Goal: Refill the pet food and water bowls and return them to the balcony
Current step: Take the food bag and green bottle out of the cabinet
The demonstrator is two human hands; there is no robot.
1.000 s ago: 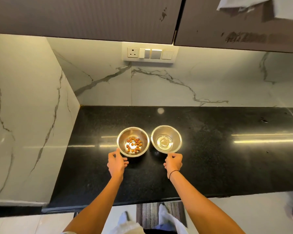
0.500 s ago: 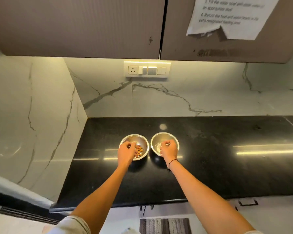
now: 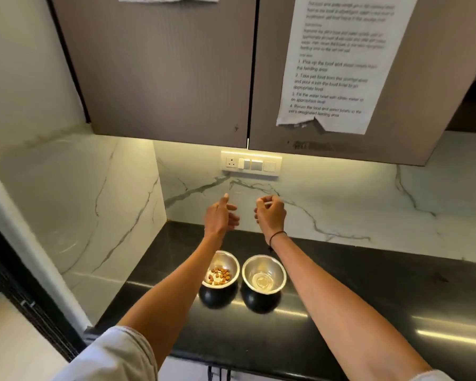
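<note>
head view | looks forward and down | near counter | upper cabinets fill top
</note>
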